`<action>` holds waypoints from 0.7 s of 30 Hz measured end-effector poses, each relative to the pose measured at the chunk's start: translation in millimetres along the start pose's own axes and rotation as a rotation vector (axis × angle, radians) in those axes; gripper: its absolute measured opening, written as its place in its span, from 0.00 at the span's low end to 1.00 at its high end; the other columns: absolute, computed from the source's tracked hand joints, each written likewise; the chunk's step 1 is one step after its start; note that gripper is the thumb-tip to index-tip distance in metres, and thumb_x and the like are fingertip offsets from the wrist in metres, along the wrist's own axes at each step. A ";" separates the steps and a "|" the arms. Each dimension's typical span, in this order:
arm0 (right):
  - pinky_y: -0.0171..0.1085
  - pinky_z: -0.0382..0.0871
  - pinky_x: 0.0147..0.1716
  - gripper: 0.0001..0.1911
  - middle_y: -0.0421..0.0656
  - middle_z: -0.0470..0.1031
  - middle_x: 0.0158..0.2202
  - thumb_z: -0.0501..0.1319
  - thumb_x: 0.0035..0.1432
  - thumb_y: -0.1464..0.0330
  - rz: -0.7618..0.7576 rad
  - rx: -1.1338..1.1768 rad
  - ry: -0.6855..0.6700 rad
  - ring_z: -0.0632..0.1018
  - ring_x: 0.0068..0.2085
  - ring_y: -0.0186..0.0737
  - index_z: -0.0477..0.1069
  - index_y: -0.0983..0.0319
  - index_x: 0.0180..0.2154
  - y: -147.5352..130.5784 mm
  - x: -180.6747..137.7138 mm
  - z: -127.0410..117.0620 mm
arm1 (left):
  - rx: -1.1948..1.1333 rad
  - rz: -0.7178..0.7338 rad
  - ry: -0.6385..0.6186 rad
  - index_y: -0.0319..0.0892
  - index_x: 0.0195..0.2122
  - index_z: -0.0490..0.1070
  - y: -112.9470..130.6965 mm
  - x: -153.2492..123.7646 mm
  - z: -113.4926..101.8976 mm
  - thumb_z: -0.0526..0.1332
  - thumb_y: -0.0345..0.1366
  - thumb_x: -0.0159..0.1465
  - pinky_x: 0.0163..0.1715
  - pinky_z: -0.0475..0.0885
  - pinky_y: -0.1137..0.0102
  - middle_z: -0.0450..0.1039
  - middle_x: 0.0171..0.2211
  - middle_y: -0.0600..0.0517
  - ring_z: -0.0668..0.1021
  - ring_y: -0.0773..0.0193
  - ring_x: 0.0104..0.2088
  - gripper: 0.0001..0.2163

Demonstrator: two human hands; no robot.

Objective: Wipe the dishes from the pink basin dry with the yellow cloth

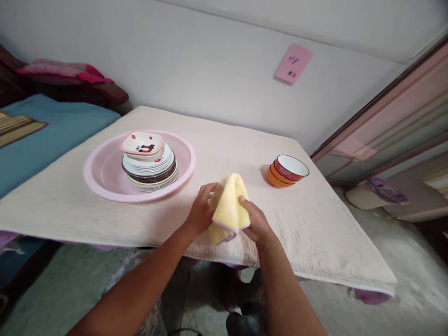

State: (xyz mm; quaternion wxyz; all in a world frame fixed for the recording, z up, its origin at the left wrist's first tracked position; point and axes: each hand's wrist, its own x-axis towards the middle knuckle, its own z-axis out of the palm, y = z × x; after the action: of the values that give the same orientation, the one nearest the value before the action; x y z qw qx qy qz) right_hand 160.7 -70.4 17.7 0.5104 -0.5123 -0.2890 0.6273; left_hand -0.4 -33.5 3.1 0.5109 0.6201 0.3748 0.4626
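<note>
One pale yellow cloth point(228, 205), soft-looking and edged in lilac, bunches into a peak with loose folds above the near side of the bench point(224, 140). The fingers of the right hand point(258, 221) grip its side, thumb on its front; those of the left hand point(201, 210) curl at the opposite side, whether gripping I cannot tell.

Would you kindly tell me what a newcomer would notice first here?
Probably the yellow cloth, bright between the left hand and right hand above the table's near side. Next, the pink basin on the left, with stacked plates and a patterned bowl inside. At right, a red bowl sits on orange bowls.
</note>
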 end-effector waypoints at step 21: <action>0.45 0.67 0.51 0.28 0.48 0.78 0.45 0.66 0.44 0.51 -0.006 0.197 -0.312 0.74 0.51 0.51 0.72 0.60 0.45 14.8 -3.0 14.7 | 0.258 -0.224 0.312 0.40 0.39 0.64 0.4 13.7 -16.5 0.59 0.49 0.57 0.35 0.69 0.65 0.73 0.36 0.46 0.76 0.56 0.37 0.18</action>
State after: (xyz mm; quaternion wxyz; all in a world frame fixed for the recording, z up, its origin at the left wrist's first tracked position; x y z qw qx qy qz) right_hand 141.7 -75.4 10.2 0.5089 -0.3553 -0.3034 0.7230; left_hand -12.2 -15.9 6.9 0.4115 0.5558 0.5717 0.4415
